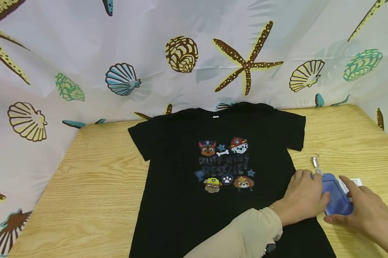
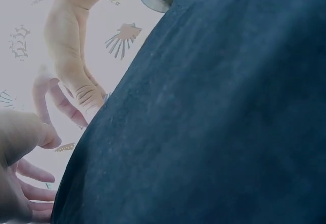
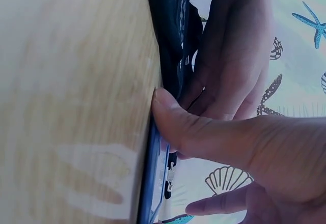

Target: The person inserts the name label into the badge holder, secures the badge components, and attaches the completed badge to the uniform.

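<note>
A blue badge holder (image 1: 336, 200) with a metal clip (image 1: 315, 162) lies on the wooden table, close beside the right edge of a black T-shirt (image 1: 177, 200). My left hand (image 1: 301, 197) is at the holder's left side, fingers toward its top and over the shirt's edge. On the other side my right hand (image 1: 364, 208) has thumb and fingers spread around the holder's right corners. In the right wrist view, the right thumb (image 3: 178, 124) touches near the blue holder's edge (image 3: 147, 183). A white card-like piece (image 1: 351, 183) shows partly behind the right fingers.
The T-shirt lies spread flat, collar toward the back, with printed cartoon dogs on its front. Wooden tabletop (image 1: 84, 200) extends to both sides of it. A white curtain (image 1: 148, 28) printed with shells and starfish hangs along the back and sides.
</note>
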`<control>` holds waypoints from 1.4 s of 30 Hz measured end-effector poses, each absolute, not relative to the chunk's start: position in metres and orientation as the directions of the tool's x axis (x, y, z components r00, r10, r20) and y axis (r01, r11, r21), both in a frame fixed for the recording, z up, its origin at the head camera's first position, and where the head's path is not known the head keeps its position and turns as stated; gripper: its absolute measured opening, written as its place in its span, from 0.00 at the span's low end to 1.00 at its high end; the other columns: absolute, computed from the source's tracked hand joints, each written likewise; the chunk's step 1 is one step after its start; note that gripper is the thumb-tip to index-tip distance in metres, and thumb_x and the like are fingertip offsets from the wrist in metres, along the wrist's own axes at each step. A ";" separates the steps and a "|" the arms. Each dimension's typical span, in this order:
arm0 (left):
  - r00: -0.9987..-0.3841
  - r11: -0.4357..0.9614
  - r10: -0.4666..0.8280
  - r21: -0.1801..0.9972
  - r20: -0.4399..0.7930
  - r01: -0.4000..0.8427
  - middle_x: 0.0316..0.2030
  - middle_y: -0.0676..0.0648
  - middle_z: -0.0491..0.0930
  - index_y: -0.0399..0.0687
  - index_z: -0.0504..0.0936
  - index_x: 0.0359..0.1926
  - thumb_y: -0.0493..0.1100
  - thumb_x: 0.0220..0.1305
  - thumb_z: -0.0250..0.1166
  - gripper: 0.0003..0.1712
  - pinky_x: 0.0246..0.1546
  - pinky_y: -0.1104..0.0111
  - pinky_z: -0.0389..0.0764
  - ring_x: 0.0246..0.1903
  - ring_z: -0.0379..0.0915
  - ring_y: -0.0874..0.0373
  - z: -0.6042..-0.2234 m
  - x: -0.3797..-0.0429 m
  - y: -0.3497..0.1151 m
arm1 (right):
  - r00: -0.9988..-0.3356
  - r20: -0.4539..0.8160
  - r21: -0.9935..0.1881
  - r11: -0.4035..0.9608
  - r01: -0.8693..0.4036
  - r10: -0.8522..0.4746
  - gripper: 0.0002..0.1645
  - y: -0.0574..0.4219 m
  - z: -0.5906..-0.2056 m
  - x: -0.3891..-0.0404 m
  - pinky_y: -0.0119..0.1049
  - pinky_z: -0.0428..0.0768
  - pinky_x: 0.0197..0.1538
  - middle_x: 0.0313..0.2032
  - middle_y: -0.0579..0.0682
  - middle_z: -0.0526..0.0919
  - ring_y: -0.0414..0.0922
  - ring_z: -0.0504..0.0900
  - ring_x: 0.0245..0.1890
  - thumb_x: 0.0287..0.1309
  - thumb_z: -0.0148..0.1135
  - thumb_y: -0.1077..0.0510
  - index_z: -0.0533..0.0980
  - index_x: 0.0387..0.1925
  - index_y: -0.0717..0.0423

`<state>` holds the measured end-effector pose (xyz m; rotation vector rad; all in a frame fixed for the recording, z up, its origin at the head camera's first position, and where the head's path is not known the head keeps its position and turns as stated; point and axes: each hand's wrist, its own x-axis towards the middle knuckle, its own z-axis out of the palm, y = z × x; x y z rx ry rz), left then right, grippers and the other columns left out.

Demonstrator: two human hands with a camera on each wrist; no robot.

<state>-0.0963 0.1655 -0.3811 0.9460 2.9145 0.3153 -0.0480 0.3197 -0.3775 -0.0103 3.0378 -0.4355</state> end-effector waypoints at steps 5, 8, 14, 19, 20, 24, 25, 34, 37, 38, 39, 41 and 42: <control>-0.815 0.788 0.580 0.255 -0.001 0.561 0.46 0.55 0.72 0.54 0.76 0.51 0.61 0.69 0.54 0.20 0.48 0.76 0.71 0.46 0.64 0.64 -0.379 -0.099 0.164 | -0.996 -0.094 -0.283 0.959 0.018 -0.009 0.74 0.319 -0.376 -0.048 0.60 0.75 0.37 0.37 0.74 0.74 0.64 0.73 0.36 0.24 0.82 0.37 0.55 0.63 0.77; -0.824 0.783 0.566 0.316 -0.005 0.536 0.47 0.53 0.71 0.51 0.76 0.52 0.59 0.69 0.55 0.21 0.42 0.78 0.73 0.46 0.65 0.64 -0.377 -0.100 0.164 | -0.994 -0.106 -0.289 0.957 0.026 -0.005 0.73 0.320 -0.375 -0.049 0.60 0.75 0.37 0.36 0.74 0.74 0.64 0.73 0.36 0.24 0.82 0.37 0.55 0.62 0.77; -0.824 0.711 0.566 0.495 0.021 0.501 0.48 0.51 0.69 0.46 0.74 0.54 0.50 0.70 0.56 0.18 0.30 0.83 0.71 0.34 0.68 0.69 -0.372 -0.107 0.159 | -0.993 -0.121 -0.308 0.950 0.042 0.004 0.71 0.323 -0.376 -0.050 0.58 0.75 0.37 0.34 0.71 0.75 0.63 0.74 0.35 0.23 0.83 0.38 0.58 0.58 0.80; -0.887 0.575 0.462 0.760 0.002 0.302 0.38 0.58 0.74 0.51 0.79 0.44 0.37 0.61 0.62 0.10 0.23 0.83 0.68 0.25 0.68 0.71 -0.373 -0.116 0.154 | -0.989 -0.150 -0.319 0.946 0.050 0.002 0.71 0.326 -0.378 -0.050 0.58 0.75 0.38 0.34 0.70 0.74 0.62 0.75 0.35 0.24 0.83 0.37 0.58 0.58 0.80; -0.905 0.540 0.426 0.804 -0.008 0.247 0.35 0.59 0.75 0.52 0.80 0.40 0.35 0.59 0.63 0.10 0.22 0.84 0.68 0.25 0.69 0.71 -0.373 -0.117 0.154 | -0.988 -0.155 -0.321 0.946 0.049 -0.001 0.70 0.327 -0.378 -0.050 0.58 0.75 0.38 0.34 0.70 0.75 0.62 0.75 0.35 0.25 0.83 0.38 0.58 0.58 0.80; -0.949 0.358 0.303 0.933 -0.090 0.026 0.26 0.58 0.77 0.49 0.80 0.31 0.29 0.54 0.67 0.10 0.17 0.81 0.74 0.18 0.75 0.69 -0.375 -0.121 0.155 | -0.984 -0.175 -0.316 0.947 0.057 0.001 0.70 0.328 -0.377 -0.051 0.59 0.75 0.39 0.36 0.73 0.74 0.63 0.75 0.36 0.28 0.82 0.37 0.57 0.59 0.81; -0.951 0.310 0.288 0.951 -0.114 -0.020 0.25 0.58 0.77 0.47 0.80 0.30 0.28 0.54 0.68 0.10 0.17 0.79 0.76 0.16 0.76 0.66 -0.375 -0.122 0.155 | -0.984 -0.181 -0.314 0.947 0.058 0.001 0.70 0.328 -0.377 -0.052 0.59 0.75 0.39 0.37 0.74 0.74 0.64 0.75 0.37 0.29 0.81 0.37 0.56 0.59 0.81; -0.937 0.008 0.259 0.970 -0.236 -0.242 0.23 0.53 0.75 0.40 0.78 0.28 0.22 0.52 0.68 0.12 0.22 0.70 0.83 0.22 0.81 0.51 -0.372 -0.125 0.151 | -0.990 -0.136 -0.350 0.936 0.021 -0.028 0.65 0.335 -0.381 -0.055 0.62 0.76 0.41 0.45 0.82 0.72 0.72 0.75 0.43 0.34 0.80 0.41 0.57 0.60 0.82; -0.934 -0.089 0.276 0.961 -0.228 -0.261 0.23 0.50 0.74 0.38 0.78 0.29 0.20 0.52 0.66 0.11 0.25 0.67 0.84 0.26 0.83 0.44 -0.373 -0.127 0.146 | -0.991 -0.132 -0.385 0.923 0.026 -0.027 0.62 0.336 -0.381 -0.055 0.56 0.79 0.38 0.42 0.79 0.74 0.69 0.77 0.40 0.38 0.79 0.42 0.57 0.61 0.79; -0.933 -0.118 0.279 0.956 -0.226 -0.267 0.23 0.50 0.74 0.37 0.78 0.29 0.20 0.52 0.66 0.11 0.25 0.66 0.85 0.27 0.83 0.42 -0.373 -0.128 0.144 | -0.990 -0.137 -0.401 0.916 0.033 -0.024 0.61 0.336 -0.381 -0.055 0.55 0.79 0.37 0.43 0.79 0.74 0.68 0.78 0.39 0.40 0.78 0.43 0.57 0.61 0.78; -0.934 -0.151 0.282 0.951 -0.221 -0.271 0.23 0.49 0.74 0.37 0.78 0.29 0.20 0.52 0.66 0.11 0.26 0.65 0.85 0.29 0.82 0.40 -0.374 -0.128 0.143 | -0.989 -0.148 -0.417 0.908 0.047 -0.017 0.60 0.336 -0.380 -0.055 0.53 0.80 0.36 0.44 0.79 0.73 0.67 0.78 0.39 0.42 0.78 0.43 0.56 0.62 0.77; -0.935 -0.206 0.281 0.938 -0.218 -0.280 0.23 0.47 0.74 0.35 0.77 0.29 0.18 0.51 0.64 0.11 0.28 0.62 0.85 0.30 0.82 0.38 -0.374 -0.129 0.140 | -0.987 -0.163 -0.462 0.884 0.067 -0.010 0.57 0.335 -0.378 -0.055 0.49 0.81 0.34 0.46 0.79 0.72 0.64 0.79 0.39 0.46 0.76 0.45 0.56 0.63 0.77; -0.934 -0.224 0.280 0.931 -0.220 -0.287 0.24 0.47 0.74 0.35 0.77 0.29 0.18 0.52 0.64 0.11 0.29 0.62 0.85 0.31 0.82 0.37 -0.375 -0.130 0.138 | -0.985 -0.171 -0.492 0.867 0.080 -0.006 0.56 0.334 -0.377 -0.055 0.46 0.81 0.34 0.48 0.78 0.71 0.62 0.79 0.39 0.49 0.74 0.46 0.55 0.64 0.76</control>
